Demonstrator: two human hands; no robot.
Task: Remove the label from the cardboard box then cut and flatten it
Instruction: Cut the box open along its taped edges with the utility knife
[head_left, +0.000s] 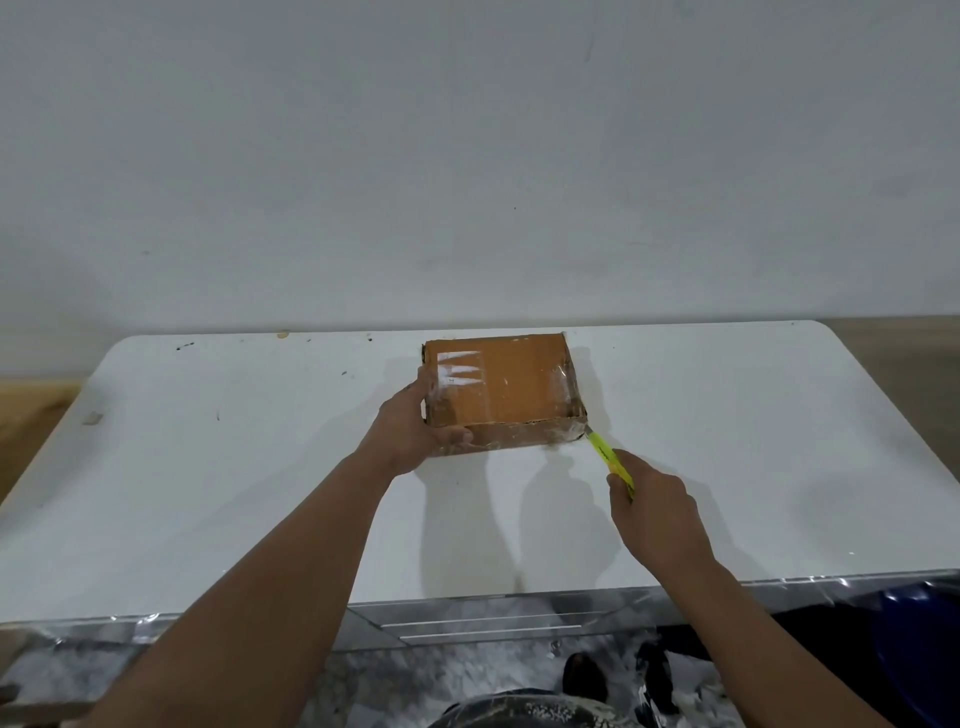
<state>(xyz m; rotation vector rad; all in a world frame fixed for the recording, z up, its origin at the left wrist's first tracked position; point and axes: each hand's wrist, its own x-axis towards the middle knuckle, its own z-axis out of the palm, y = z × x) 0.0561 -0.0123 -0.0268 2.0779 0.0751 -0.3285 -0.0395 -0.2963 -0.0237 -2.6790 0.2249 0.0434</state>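
I see a plain pale grey wall (467, 156) filling the upper view, with wood-toned floor (31, 410) at either side. Below it a white rectangular table (208, 493) with rounded far corners carries dark specks and smudges. The brown cardboard box (501, 387), wrapped in shiny clear tape, sits near the table's far edge, about midway along it. My left hand (415, 431) grips the box's near-left corner, thumb on the front face. My right hand (654, 506) is wrapped round a yellow-green utility knife (610, 460), whose tip meets the box's near-right corner. White label residue (460, 369) remains on top; its writing is unreadable.
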